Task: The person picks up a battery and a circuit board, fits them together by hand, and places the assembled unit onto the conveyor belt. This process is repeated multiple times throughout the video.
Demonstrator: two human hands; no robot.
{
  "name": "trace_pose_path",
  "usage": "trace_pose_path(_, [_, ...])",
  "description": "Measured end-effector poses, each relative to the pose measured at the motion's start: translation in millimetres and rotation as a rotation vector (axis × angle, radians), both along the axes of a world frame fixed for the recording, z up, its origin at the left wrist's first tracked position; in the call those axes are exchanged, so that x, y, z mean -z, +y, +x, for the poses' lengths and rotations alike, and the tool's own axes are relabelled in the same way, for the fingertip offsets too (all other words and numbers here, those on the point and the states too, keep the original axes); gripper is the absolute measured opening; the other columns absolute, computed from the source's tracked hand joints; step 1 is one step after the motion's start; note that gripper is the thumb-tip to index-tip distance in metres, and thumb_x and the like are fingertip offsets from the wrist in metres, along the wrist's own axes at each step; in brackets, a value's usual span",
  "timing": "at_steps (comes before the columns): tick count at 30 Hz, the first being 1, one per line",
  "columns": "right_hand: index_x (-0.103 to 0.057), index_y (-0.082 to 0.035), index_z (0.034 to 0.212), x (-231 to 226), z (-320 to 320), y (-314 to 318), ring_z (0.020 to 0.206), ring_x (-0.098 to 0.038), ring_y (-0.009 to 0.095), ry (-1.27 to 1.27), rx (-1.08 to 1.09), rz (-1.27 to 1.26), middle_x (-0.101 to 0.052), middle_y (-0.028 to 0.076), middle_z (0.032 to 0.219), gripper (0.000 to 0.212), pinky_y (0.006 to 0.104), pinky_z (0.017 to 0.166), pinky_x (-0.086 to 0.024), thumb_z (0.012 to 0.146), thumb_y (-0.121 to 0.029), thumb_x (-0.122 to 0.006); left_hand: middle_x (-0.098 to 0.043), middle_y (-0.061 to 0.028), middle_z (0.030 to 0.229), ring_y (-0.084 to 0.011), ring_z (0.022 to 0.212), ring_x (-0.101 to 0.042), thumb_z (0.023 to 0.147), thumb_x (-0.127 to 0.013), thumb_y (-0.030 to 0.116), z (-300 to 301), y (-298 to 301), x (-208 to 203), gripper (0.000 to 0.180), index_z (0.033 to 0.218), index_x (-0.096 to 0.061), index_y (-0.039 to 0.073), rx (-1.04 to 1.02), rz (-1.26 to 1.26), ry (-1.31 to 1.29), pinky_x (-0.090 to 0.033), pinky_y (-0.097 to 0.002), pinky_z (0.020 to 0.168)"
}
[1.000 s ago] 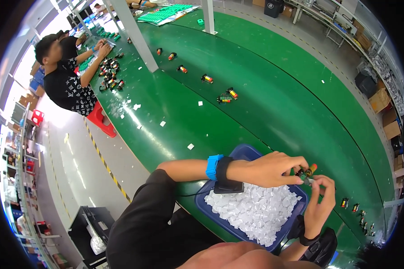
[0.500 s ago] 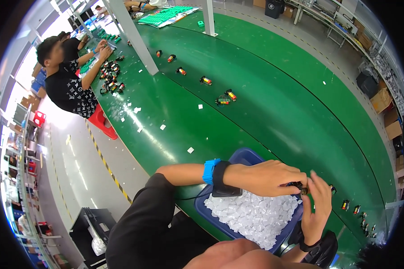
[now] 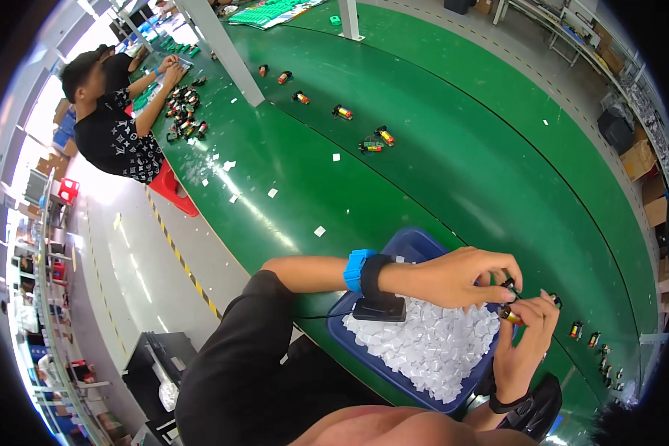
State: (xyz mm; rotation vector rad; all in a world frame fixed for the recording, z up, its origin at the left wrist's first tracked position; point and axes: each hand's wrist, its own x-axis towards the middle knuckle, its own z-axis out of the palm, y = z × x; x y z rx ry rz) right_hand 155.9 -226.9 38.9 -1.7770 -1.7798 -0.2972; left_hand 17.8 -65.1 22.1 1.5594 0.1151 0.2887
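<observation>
Over the right edge of a blue plastic tub, my two hands meet at one small component with a yellow cylinder and black parts. My left hand, wearing a blue band and a black strap with a dark box, pinches the black end between thumb and fingers. The yellow body lies in the curled fingers of my right hand, which has a black wristband. The fingers partly hide the component, so its exact kind is unclear. Beneath my left wrist, a heap of small white square pieces fills the tub.
Similar yellow, red and black components lie in a spaced line on the green table, continuing at the right. A grey post rises from it. At far left a co-worker sits beside a component pile.
My left fingers have risen and bent around the component's black end. My right fingers have curled in, and more of the yellow body shows. The whole view has shifted slightly.
</observation>
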Motion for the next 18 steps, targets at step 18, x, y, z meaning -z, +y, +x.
trace_pose_path(18, [-0.067,0.000,0.099,-8.9,-7.8,-10.9,0.093,-0.066,0.032,-0.135,-0.140,0.073,-0.071,0.011,0.094,0.031,0.0427,0.079,-0.057,0.071,0.006,-0.078,-0.060,-0.0152,0.105,-0.0183,0.083,-0.066,0.093,-0.052,0.001,12.5,-3.0,21.1,0.033,0.124,-0.048,-0.004,0.239,-0.354,0.018,-0.060,-0.0287,0.062])
